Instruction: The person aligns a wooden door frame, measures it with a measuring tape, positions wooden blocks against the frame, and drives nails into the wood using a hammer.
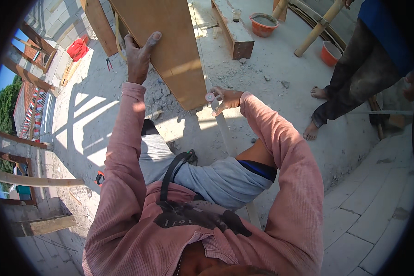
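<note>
A wide brown wooden board (170, 50) stands tilted in front of me, its lower corner close to the rubble-strewn floor. My left hand (140, 56) grips its left edge, thumb on the face and fingers around the side, partly hidden. Near the board's lower right corner, my right hand (226, 100) is closed with thumb and fingers around a small round pale object with a pinkish end (210, 97); its kind is unclear. Below that hand, a pale, translucent-looking strip (224, 131) runs toward my leg.
Broken rubble (158, 94) lies beside the board. Beyond are a wooden beam (234, 32) with a cup (236, 15), a red basin of grey mix (264, 24) and another red basin (330, 53). A barefoot person (354, 69) stands at right. Red-handled pliers (109, 64) lie at left.
</note>
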Motion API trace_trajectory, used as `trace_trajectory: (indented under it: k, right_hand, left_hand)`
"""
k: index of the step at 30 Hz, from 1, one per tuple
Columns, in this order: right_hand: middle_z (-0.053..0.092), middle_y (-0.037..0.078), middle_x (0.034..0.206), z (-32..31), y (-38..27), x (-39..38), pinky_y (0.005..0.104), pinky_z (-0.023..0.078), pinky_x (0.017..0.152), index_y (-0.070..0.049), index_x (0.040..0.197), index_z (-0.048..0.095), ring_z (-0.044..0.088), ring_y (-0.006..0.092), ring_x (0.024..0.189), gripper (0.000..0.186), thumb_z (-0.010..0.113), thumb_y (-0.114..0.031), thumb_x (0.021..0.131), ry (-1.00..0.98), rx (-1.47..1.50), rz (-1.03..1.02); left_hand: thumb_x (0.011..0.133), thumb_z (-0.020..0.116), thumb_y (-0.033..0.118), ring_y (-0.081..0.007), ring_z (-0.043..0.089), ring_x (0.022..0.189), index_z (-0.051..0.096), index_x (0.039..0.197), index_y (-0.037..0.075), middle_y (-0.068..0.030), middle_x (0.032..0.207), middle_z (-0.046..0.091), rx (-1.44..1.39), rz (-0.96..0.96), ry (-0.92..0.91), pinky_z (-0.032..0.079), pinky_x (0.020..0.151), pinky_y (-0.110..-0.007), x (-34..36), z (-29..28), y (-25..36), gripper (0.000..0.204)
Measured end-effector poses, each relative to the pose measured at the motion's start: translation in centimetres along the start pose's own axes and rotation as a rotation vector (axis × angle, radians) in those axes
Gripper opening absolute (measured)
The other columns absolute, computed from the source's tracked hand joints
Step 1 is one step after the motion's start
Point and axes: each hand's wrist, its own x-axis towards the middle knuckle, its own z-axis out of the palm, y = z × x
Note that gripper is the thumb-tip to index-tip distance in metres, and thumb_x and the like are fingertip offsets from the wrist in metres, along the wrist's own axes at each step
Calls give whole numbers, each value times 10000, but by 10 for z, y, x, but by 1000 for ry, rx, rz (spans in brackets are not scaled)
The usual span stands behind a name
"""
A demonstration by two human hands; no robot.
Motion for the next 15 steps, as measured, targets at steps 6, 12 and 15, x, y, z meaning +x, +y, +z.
trace_trajectory:
  k: [6, 12, 15]
  right_hand:
    - [632, 122, 1238, 7, -3, 19, 391, 450, 1010, -113, 1308, 525, 580, 271, 1183, 771, 944, -310, 692, 89, 66, -34]
    - [682, 102, 1138, 2, 4, 23, 371, 479, 970, -103, 1215, 625, 629, 259, 1094, 581, 896, -314, 747, 158, -47, -31]
    - [641, 47, 1074, 3, -6, 21, 338, 469, 943, -82, 1142, 629, 592, 193, 1045, 472, 860, -318, 806, 155, -107, -47]
  left_hand:
    - [881, 832, 394, -243, 622, 1161, 427, 1384, -41, -194, 1293, 587, -8, -16, 11, 526, 984, -336, -3, -10, -1, 779]
    - [834, 876, 416, -228, 623, 1111, 419, 1262, -25, -170, 1208, 572, -65, 19, -7, 555, 942, -332, 1, -1, 0, 766]
    - [862, 852, 388, -231, 617, 1148, 424, 1330, -31, -175, 1266, 577, -62, 11, 5, 531, 982, -336, 0, -6, -3, 760]
